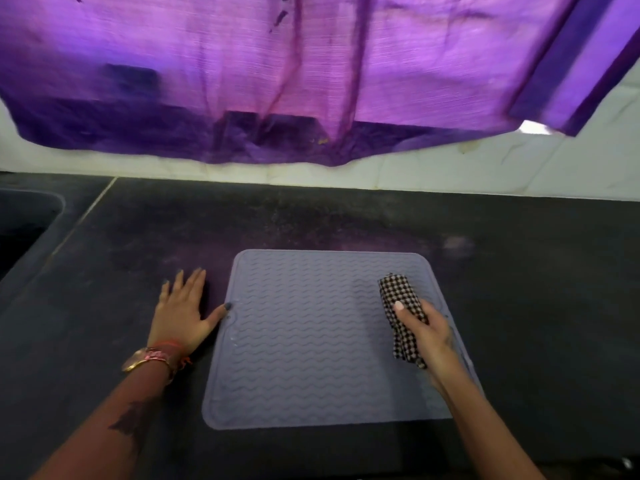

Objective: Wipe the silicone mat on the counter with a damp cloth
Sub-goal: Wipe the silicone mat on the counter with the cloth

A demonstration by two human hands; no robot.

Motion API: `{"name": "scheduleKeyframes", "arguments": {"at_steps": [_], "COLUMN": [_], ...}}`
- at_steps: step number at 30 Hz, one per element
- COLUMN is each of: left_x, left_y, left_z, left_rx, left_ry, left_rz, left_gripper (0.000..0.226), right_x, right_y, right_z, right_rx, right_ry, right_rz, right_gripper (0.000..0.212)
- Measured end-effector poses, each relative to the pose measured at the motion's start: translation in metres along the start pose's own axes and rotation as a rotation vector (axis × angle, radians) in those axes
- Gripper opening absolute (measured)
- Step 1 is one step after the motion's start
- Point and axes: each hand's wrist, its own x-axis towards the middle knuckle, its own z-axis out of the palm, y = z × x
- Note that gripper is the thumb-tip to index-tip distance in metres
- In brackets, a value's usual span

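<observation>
No text, label, brand or number is showing anywhere that can be read. The silicone mat (311, 337) between the two hands is carrying only a raised wave pattern, and the cloth (401, 306) only small checks.

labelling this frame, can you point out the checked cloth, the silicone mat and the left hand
checked cloth (394, 292), head view, on the upper folded part above the thumb
silicone mat (304, 341), head view, on its bare wavy middle
left hand (180, 311), head view, on the back of the hand, flat on the counter
</observation>
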Motion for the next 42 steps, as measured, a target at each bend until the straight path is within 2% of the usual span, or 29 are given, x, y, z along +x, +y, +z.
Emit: {"name": "scheduleKeyframes", "arguments": {"at_steps": [2,4,7,10,14,17,20,22,24,25,28,30,33,35,37,38,40,42], "left_x": [0.001,0.001,0.002,0.003,0.003,0.003,0.003,0.003,0.003,0.004,0.004,0.004,0.004,0.004,0.005,0.005,0.005,0.004], "left_y": [-0.001,-0.001,-0.001,-0.002,-0.002,-0.001,0.000,-0.001,-0.001,-0.001,-0.001,-0.002,-0.003,-0.003,-0.002,-0.002,0.000,0.001], "left_z": [0.002,0.003,0.004,0.005,0.007,0.006,0.006,0.006,0.006,0.006,0.006,0.006,0.007,0.007,0.007,0.007,0.005,0.004], "left_rx": [0.009,-0.006,-0.021,-0.022,-0.014,-0.002,-0.005,-0.006,-0.008,-0.011,-0.012,-0.013,-0.020,-0.020,-0.018,-0.021,-0.021,-0.019], "left_ry": [0.016,0.017,0.001,-0.002,0.009,0.009,0.015,0.016,0.014,0.014,0.004,0.009,0.007,0.009,0.011,0.012,0.006,0.000], "left_rz": [0.002,0.001,0.001,0.001,0.001,-0.004,-0.005,-0.002,-0.004,-0.005,-0.006,-0.005,-0.004,-0.007,-0.007,-0.008,-0.012,-0.016], "left_gripper": [0.119,0.113,0.124,0.125,0.117,0.106,0.105,0.104,0.104,0.104,0.104,0.104,0.103,0.104,0.104,0.104,0.105,0.105], "right_x": [0.008,0.025,0.055,0.068,0.066,0.068,0.076,0.084,0.088,0.089,0.089,0.084,0.086,0.093,0.098,0.099,0.097,0.094], "right_y": [-0.005,-0.011,-0.016,-0.002,0.017,0.014,0.009,0.002,-0.005,-0.006,0.000,0.005,0.007,0.001,-0.006,-0.006,-0.001,0.004], "right_z": [-0.015,-0.033,-0.053,-0.049,-0.025,-0.021,-0.029,-0.042,-0.053,-0.056,-0.042,-0.022,-0.016,-0.029,-0.041,-0.042,-0.033,-0.018], "right_rx": [-0.154,-0.301,-0.592,-0.981,-1.244,-1.250,-1.140,-0.881,-0.519,-0.479,-0.919,-1.101,-1.097,-0.910,-0.649,-0.649,-0.890,-1.077], "right_ry": [0.065,0.200,0.342,0.284,0.220,0.207,0.091,0.017,0.054,0.098,0.169,0.189,0.138,0.024,0.027,0.077,0.164,0.176], "right_rz": [-0.076,-0.137,-0.158,-0.153,-0.225,-0.173,-0.151,-0.101,-0.039,-0.040,-0.092,-0.126,-0.120,-0.096,-0.080,-0.091,-0.091,-0.117], "right_gripper": [0.022,0.027,0.044,0.050,0.052,0.052,0.049,0.044,0.035,0.036,0.047,0.049,0.050,0.048,0.044,0.043,0.048,0.051]}}
